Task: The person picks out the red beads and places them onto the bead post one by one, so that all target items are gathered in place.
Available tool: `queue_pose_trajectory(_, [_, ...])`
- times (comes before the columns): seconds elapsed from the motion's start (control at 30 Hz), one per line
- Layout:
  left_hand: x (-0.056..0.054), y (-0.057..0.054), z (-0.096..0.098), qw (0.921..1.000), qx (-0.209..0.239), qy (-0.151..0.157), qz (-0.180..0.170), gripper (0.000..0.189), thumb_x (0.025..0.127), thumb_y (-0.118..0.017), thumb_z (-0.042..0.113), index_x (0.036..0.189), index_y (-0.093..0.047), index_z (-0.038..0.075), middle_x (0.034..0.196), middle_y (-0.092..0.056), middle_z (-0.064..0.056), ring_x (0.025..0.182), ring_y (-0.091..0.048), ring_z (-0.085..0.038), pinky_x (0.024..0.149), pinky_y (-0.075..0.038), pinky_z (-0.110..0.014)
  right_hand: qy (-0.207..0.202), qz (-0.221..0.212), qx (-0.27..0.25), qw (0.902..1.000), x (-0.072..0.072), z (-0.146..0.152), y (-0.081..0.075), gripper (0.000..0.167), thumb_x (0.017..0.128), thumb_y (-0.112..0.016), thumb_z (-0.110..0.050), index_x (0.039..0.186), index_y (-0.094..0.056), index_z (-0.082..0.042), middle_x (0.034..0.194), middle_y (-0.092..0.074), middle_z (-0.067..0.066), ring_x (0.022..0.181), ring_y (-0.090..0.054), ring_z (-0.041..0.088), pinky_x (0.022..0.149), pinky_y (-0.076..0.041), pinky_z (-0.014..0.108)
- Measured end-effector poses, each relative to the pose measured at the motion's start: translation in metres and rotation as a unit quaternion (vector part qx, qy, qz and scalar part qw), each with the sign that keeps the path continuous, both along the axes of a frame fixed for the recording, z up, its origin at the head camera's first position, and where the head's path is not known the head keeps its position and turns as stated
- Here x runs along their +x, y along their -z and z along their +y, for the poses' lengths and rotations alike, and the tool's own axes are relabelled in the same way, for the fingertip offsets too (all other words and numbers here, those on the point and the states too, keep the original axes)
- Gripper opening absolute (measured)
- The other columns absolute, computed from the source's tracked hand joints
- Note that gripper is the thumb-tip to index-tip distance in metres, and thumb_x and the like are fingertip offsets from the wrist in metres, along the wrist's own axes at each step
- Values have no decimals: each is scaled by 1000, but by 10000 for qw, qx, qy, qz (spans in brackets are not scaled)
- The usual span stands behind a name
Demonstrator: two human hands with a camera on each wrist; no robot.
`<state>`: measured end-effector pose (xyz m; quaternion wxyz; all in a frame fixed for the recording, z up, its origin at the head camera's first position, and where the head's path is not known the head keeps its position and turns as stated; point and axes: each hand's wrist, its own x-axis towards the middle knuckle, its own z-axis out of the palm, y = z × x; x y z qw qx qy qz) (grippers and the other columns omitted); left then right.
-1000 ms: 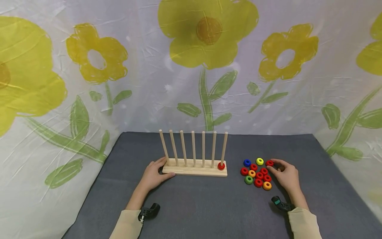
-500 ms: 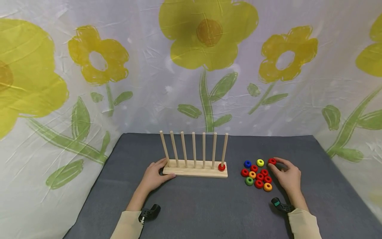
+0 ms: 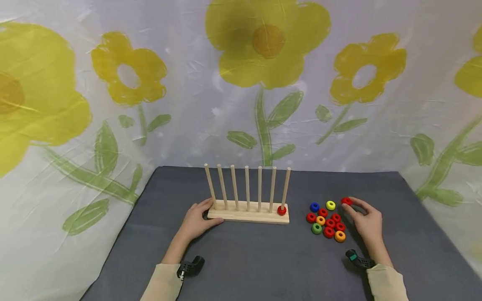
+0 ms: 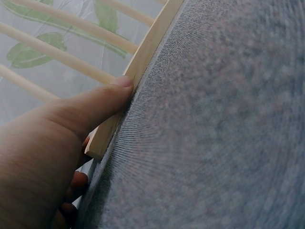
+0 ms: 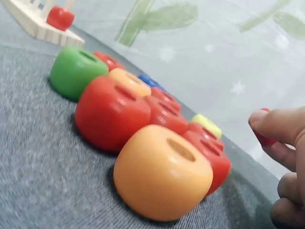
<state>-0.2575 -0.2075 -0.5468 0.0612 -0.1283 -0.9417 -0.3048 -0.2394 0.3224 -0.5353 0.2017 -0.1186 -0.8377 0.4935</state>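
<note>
A wooden peg rack (image 3: 248, 215), a flat base with a row of upright pegs, stands on the table. One red bead (image 3: 281, 210) sits at the foot of its rightmost peg. My left hand (image 3: 196, 218) grips the left end of the base. The left wrist view has the thumb along the base's front edge and the other fingers partly hidden behind. With thumb and fingers, my right hand (image 3: 367, 221) pinches another red bead (image 5: 263, 135), which appears raised off the cloth in the right wrist view. It is just right of a group of loose beads.
In that group are several red beads (image 3: 329, 232), a green bead (image 3: 316, 228), a blue bead (image 3: 314, 207), a yellow bead (image 3: 330, 205) and two orange beads (image 3: 340, 236). Dark grey cloth (image 3: 256, 259) covers the table. A flower-printed curtain (image 3: 180, 125) hangs behind.
My right hand has lifted the red bead slightly and moved it a little to the right, away from the group. The left hand keeps its grip on the rack. The head view shifted slightly.
</note>
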Motion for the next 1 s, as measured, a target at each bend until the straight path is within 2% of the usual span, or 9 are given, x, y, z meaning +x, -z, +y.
queue_pose_trajectory(0.13, [-1, -1, -1, 10000, -3, -2, 66, 91, 84, -80, 56, 150, -50, 2, 152, -47, -15, 120, -51, -37, 98, -42, -56, -30, -53, -44, 10000, -3, -2, -3, 51, 90, -79, -42, 130, -72, -11, 128, -66, 10, 86, -62, 7, 66, -43, 19])
queue_pose_trajectory(0.23, [-1, -2, -3, 9999, -35, 8, 103, 90, 84, -80, 54, 150, -50, 1, 152, -47, -16, 120, -50, -38, 98, -41, -56, -75, -23, -29, 10000, -3, -4, -7, 50, 91, -79, -40, 130, -71, -10, 128, -66, 11, 97, -60, 11, 69, -44, 18])
queue_pose_trajectory(0.43, [0, -3, -3, 10000, -11, 6, 83, 89, 84, -81, 52, 149, -50, 0, 151, -48, -19, 121, -50, -40, 99, -40, -58, -251, 23, -46, 9997, -2, -10, -18, 50, 91, -78, -40, 131, -70, -11, 128, -64, 12, 84, -62, 16, 62, -45, 20])
queue_pose_trajectory(0.63, [-1, -1, 2, 10000, -42, 25, -22, 91, 84, -80, 54, 150, -49, 0, 152, -47, -18, 120, -50, -39, 99, -40, -58, -481, 146, -11, 9987, 1, -10, -28, 51, 93, -77, -39, 133, -69, -9, 132, -62, 13, 78, -71, 24, 60, -48, 20])
queue_pose_trajectory(0.73, [-3, -1, 3, 10000, -70, 28, -19, 91, 84, -81, 54, 150, -49, 1, 152, -47, -17, 118, -50, -38, 99, -40, -57, -568, 266, 86, 9980, 1, -12, -34, 50, 94, -76, -38, 134, -68, -9, 135, -61, 13, 73, -69, 19, 60, -48, 19])
queue_pose_trajectory(0.8, [-3, -1, 3, 9999, -107, 41, -9, 91, 84, -81, 54, 150, -49, 1, 152, -47, -17, 117, -51, -37, 98, -41, -56, -552, 349, 124, 9978, 1, -14, -39, 49, 94, -76, -38, 133, -69, -9, 133, -63, 12, 60, -60, 14, 53, -43, 20])
queue_pose_trajectory(0.87, [-4, -1, 2, 9999, -133, 48, -5, 91, 84, -80, 54, 150, -48, 0, 152, -47, -18, 117, -51, -37, 98, -41, -56, -492, 412, 150, 9978, 2, -16, -43, 48, 93, -76, -38, 132, -70, -9, 132, -64, 12, 54, -50, 10, 54, -41, 20])
queue_pose_trajectory(0.97, [-2, -1, 2, 9999, -110, 45, -23, 90, 84, -81, 53, 150, -49, 0, 151, -47, -18, 117, -51, -37, 98, -41, -56, -428, 443, 111, 9980, 3, -20, -49, 47, 93, -77, -39, 129, -71, -10, 128, -66, 10, 47, -35, 12, 48, -34, 26])
queue_pose_trajectory(1.0, [-2, -1, 2, 9999, -97, 36, -40, 90, 84, -81, 52, 150, -49, 0, 151, -47, -18, 117, -51, -38, 98, -41, -56, -423, 451, 85, 9981, 4, -21, -50, 47, 92, -77, -38, 129, -71, -10, 126, -66, 9, 46, -34, 12, 47, -33, 27])
